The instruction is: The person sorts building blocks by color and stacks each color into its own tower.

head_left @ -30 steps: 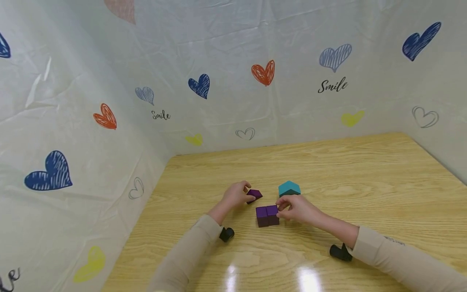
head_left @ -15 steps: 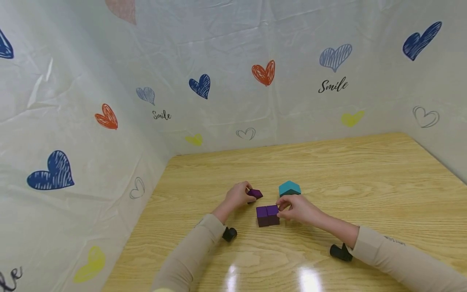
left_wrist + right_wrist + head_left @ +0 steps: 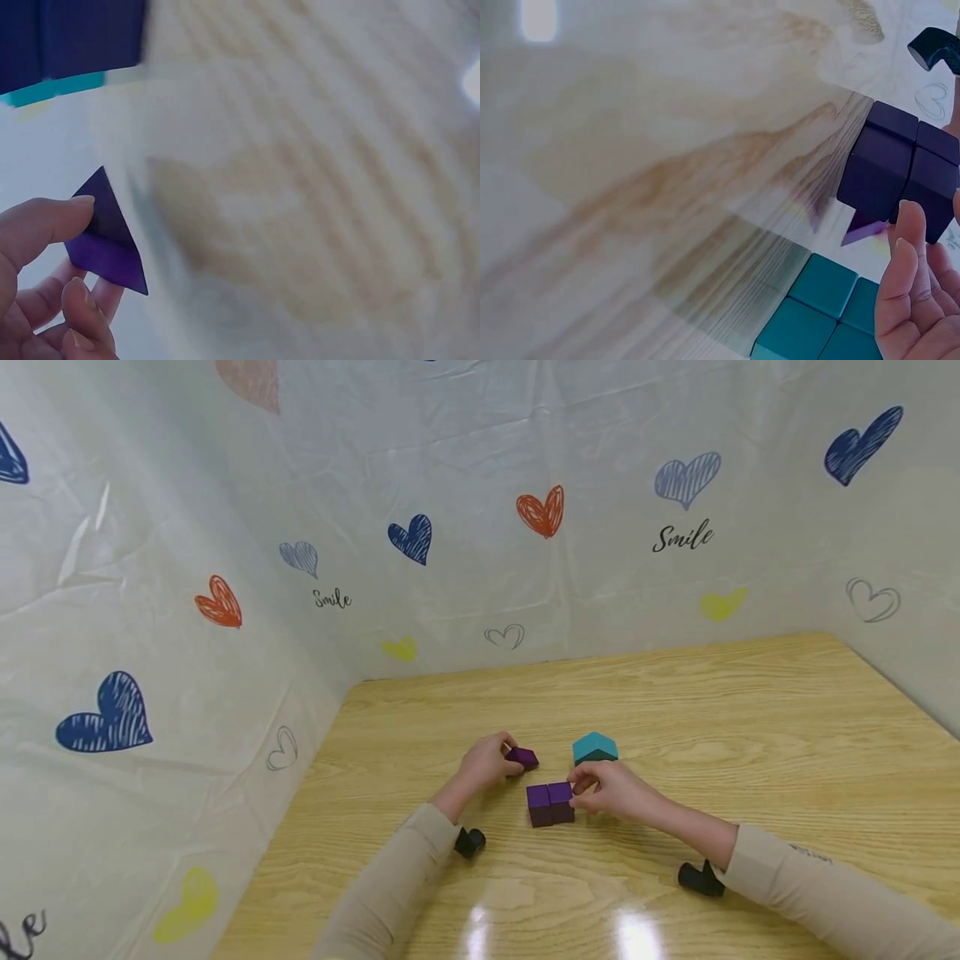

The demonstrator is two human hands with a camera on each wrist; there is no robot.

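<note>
My left hand (image 3: 483,762) pinches a small purple wedge-shaped block (image 3: 524,757) between thumb and fingers. In the left wrist view its pointed, triangular outline shows below the thumb. To the right and nearer to me, two purple cube-like blocks (image 3: 550,803) stand side by side on the table. My right hand (image 3: 611,789) holds the right end of this pair, thumb and fingers curled at its edge. Behind that hand sits a teal block (image 3: 595,747) with a pointed top outline, made of several pieces in the right wrist view. The right fingers hide part of its lower front.
The wood-grain table (image 3: 675,693) carries all the blocks. A white sheet (image 3: 457,602) with printed hearts hangs behind and to the left. Black wrist-worn devices (image 3: 701,878) sit under both sleeves.
My left fingers have drawn in closer around the purple wedge, which has turned slightly. The right hand, the purple pair and the teal block have stayed in place.
</note>
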